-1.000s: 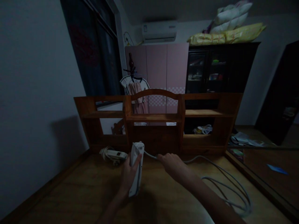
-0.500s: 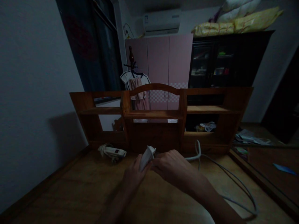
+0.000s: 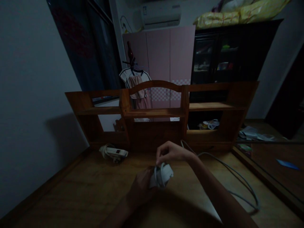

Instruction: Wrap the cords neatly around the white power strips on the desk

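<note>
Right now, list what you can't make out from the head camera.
All in the head view:
- White strip: its near end, hidden by the left hand.
- Grey cord: part of its run, behind the right forearm.
- Right hand: its exact grip, too dim.
- White bundle: its top, cut off by the upper edge.

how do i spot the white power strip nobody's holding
Find the wooden shelf unit. On the wooden surface before its left section lies the white power strip, cord looped round one end. Unlike the white strip in the left hand, it lies unheld.
</note>
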{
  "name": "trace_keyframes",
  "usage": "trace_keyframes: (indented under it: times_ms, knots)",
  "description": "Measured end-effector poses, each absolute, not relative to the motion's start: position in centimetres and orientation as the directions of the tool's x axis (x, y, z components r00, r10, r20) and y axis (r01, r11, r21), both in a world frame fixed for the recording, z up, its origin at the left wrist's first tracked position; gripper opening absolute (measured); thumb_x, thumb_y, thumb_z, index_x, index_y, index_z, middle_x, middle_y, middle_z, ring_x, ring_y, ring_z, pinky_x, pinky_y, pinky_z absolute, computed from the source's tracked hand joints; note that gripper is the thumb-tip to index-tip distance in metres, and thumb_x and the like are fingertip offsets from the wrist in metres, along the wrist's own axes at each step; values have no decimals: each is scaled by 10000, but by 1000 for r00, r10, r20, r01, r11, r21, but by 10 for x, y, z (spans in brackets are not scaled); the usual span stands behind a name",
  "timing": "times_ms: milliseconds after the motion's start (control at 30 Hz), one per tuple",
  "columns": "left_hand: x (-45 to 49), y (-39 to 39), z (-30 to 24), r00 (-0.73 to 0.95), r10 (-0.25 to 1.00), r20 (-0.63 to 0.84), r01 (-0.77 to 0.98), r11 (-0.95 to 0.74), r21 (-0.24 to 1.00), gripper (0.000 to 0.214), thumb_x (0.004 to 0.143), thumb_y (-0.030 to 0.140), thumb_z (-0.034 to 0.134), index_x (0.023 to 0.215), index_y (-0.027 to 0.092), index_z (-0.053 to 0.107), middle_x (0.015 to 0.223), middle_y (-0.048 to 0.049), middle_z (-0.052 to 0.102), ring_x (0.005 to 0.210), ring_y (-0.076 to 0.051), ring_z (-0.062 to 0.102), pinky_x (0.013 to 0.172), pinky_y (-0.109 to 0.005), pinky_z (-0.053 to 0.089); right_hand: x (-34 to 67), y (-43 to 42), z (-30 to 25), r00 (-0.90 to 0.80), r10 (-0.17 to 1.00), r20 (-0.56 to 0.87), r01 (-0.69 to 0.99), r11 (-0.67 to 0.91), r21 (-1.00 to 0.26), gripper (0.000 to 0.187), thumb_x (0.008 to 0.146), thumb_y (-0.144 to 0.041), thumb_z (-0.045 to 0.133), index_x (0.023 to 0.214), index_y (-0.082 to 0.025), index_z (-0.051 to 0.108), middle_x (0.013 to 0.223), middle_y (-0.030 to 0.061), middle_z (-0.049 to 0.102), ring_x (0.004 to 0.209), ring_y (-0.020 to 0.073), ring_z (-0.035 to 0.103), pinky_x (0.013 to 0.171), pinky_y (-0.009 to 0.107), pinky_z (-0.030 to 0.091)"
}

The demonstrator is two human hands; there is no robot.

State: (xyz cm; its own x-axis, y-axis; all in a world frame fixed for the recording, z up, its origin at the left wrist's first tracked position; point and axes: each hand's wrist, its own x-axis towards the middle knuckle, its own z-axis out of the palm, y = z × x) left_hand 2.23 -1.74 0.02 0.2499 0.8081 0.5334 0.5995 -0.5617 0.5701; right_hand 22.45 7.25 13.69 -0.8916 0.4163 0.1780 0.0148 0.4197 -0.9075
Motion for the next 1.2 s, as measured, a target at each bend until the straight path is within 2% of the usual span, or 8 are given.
trace_keyframes:
  times_ms: [167,300,433,633,733,1000,1133,1200]
  knots:
    - [24,-18,2,-111,858,501,510,-384,770,431,681,347,701,1065,183,594,1009,-143,663,964,-320,613,869,-401,464,206,88,103,-887,426,175,2,384,-923,414,798,-481,617,911,-91,697,769,26,641,682,118,557,631,211,419]
    - [31,-16,31,-339,867,365,253,-290,923,434,767,456,638,1107,201,552,1009,-92,666,936,-266,631,784,-322,498,205,92,97,-816,510,272,77,563,-823,459,882,-500,489,988,-103,692,828,21,651,737,135,559,658,219,407]
    - [25,-6,43,-348,926,148,-67,-182,981,510,745,592,606,1047,183,574,810,-53,676,661,-195,650,575,-268,507,203,86,102,-714,627,312,373,718,-588,389,933,-428,435,993,-143,691,832,36,673,760,142,592,666,216,390]
    - [19,8,28,-268,963,-17,-298,-66,952,546,706,632,625,962,151,586,694,-34,648,523,-153,613,468,-240,473,200,68,115,-659,703,266,678,709,-194,290,941,-361,440,901,-210,684,844,51,693,785,161,630,675,228,372]
    - [17,10,25,-276,959,-59,-307,-29,951,540,699,639,628,934,155,591,674,-26,636,516,-148,607,465,-241,476,204,60,127,-646,726,236,731,677,-81,221,914,-325,493,882,-214,681,843,54,693,804,179,636,654,236,360]
    - [9,4,41,-190,981,-47,-234,1,972,511,732,611,617,993,174,568,744,-41,649,550,-150,620,477,-235,486,228,39,162,-640,740,207,749,661,-45,197,902,-253,513,809,-200,677,786,47,677,713,168,620,583,248,329]
    - [15,2,36,-221,975,-20,-150,-14,989,537,745,616,590,1037,167,555,704,-27,619,527,-152,596,476,-244,476,209,5,157,-750,621,226,654,749,110,212,871,-60,465,845,-157,652,794,62,664,669,170,613,554,275,317]
    - [17,1,33,-242,970,10,-38,-20,999,516,762,605,567,1019,157,570,767,-56,642,622,-180,626,545,-261,493,197,-9,151,-812,538,224,575,804,153,224,848,-18,460,888,-141,642,817,68,659,679,175,612,552,283,328]
